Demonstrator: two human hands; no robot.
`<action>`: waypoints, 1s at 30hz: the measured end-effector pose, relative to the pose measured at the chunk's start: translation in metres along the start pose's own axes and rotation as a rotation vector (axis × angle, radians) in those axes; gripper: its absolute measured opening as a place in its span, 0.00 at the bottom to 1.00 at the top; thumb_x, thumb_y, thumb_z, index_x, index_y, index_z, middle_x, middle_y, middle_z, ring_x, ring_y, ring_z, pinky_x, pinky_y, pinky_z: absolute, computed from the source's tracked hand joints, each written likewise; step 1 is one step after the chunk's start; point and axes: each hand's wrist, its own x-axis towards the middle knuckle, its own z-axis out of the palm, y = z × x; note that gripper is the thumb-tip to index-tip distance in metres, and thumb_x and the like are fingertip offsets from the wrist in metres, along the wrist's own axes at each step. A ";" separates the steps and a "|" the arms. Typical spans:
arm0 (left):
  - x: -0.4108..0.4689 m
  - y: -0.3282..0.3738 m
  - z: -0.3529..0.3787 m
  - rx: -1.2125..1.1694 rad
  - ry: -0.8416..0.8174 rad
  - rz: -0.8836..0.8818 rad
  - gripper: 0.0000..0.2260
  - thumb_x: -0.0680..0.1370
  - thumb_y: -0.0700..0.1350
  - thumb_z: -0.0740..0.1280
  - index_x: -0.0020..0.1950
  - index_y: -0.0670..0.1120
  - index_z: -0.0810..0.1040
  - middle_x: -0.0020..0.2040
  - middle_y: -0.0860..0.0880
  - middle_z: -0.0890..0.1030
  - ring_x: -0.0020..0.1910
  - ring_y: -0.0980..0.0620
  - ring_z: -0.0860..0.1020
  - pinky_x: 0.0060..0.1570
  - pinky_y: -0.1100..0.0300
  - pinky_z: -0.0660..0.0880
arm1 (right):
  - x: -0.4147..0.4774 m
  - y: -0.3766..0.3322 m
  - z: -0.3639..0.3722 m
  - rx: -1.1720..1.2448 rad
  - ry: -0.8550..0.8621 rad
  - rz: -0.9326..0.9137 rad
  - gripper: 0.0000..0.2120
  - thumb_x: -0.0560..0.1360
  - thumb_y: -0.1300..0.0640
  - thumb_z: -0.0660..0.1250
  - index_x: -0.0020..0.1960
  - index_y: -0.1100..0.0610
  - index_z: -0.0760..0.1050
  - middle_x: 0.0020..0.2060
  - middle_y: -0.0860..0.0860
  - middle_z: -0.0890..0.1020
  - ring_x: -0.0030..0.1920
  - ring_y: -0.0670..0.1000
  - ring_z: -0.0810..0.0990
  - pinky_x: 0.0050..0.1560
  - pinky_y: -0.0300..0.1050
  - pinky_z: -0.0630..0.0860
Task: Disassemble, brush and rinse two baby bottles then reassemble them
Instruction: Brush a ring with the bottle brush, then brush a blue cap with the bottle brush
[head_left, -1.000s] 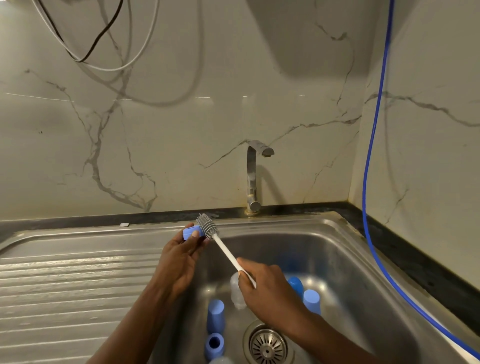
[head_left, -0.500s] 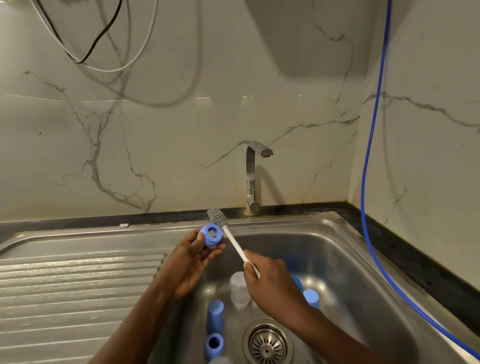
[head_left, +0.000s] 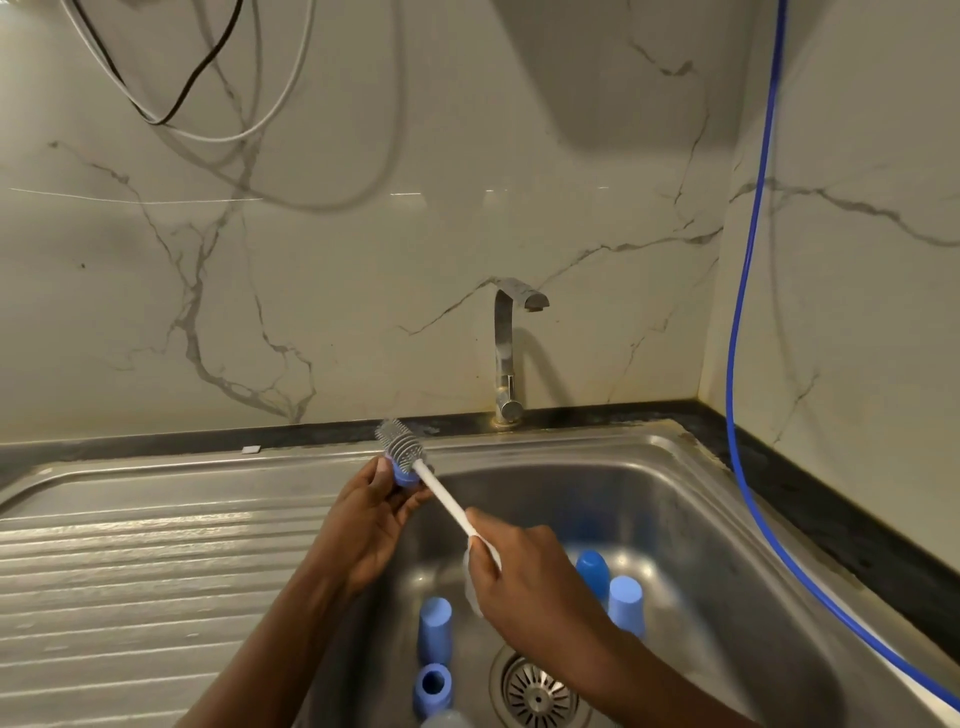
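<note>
Head view, left hand: the left hand (head_left: 363, 525) pinches a blue collar (head_left: 401, 477) between thumb and fingertips, raised over the near-left rim of the sink (head_left: 675, 499), probably so that drips fall into the basin.
Head view, right hand: the right hand (head_left: 524, 577) is closed round the lower end of the bottle brush (head_left: 441, 496). Holding it that far back lets the long white handle reach across to the other hand.
Brush contact: the grey brush head (head_left: 402, 448) lies against the collar's upper side, touching it. How far it sits inside the ring cannot be told.
Other bottle parts: four blue pieces stand on the basin floor, two left of the drain (head_left: 540, 693) at (head_left: 435, 629) and (head_left: 432, 688), two behind the right hand at (head_left: 592, 569) and (head_left: 626, 603). Something clear is partly hidden by that hand.
Tap: the tap (head_left: 506, 353) shows no running water.
Stage: the bottles appear taken apart and this collar is being scrubbed. Rinsing and reassembly look still ahead.
</note>
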 end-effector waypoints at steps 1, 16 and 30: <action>0.000 -0.001 0.002 0.032 -0.016 0.006 0.14 0.84 0.42 0.54 0.62 0.40 0.75 0.53 0.41 0.84 0.50 0.46 0.84 0.43 0.59 0.82 | 0.003 0.002 -0.002 0.000 0.027 0.025 0.08 0.81 0.53 0.57 0.55 0.49 0.74 0.34 0.51 0.75 0.31 0.50 0.72 0.34 0.41 0.66; 0.006 -0.004 -0.011 0.059 0.031 0.001 0.16 0.82 0.38 0.59 0.69 0.34 0.70 0.62 0.34 0.78 0.52 0.42 0.83 0.46 0.56 0.82 | 0.002 0.019 -0.009 0.041 -0.052 0.077 0.08 0.78 0.57 0.59 0.40 0.55 0.69 0.27 0.50 0.69 0.31 0.52 0.68 0.34 0.44 0.66; -0.018 -0.031 0.029 0.547 -0.198 -0.143 0.12 0.81 0.37 0.61 0.63 0.45 0.74 0.57 0.40 0.80 0.56 0.43 0.80 0.51 0.56 0.81 | 0.012 0.095 -0.088 0.160 -0.070 0.466 0.11 0.79 0.57 0.60 0.57 0.52 0.79 0.32 0.54 0.77 0.21 0.46 0.69 0.21 0.38 0.68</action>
